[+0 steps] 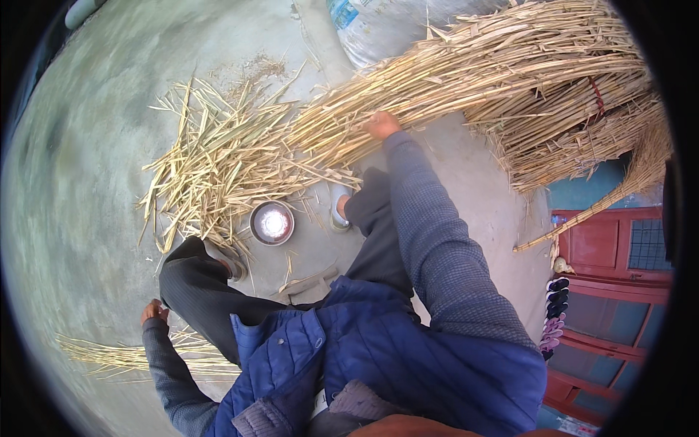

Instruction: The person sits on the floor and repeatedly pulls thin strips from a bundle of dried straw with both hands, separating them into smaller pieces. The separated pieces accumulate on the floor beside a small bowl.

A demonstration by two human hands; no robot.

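Note:
My right hand [381, 125] reaches out to the near edge of a long bundle of dry stalks [466, 65], its fingers closed on some of the stalks. Out beside my left knee, my left hand [154, 311] is curled; whatever it may hold is too small to make out. Just below that hand, a smaller bunch of thin peeled stalks [131, 355] lies on the floor. Between my feet and the bundle's end spreads a loose heap of stripped dry leaves [218, 156]. A round metal bowl [255, 231] with a bright inside stands against the heap.
More tied stalks [561, 124] are stacked at the right, with a straw broom [582, 215] leaning there. Behind the bundle sits a large white sack [386, 29]. Red doors [593, 244] and several pairs of shoes [557, 306] are at the right. Concrete floor [80, 204] extends left.

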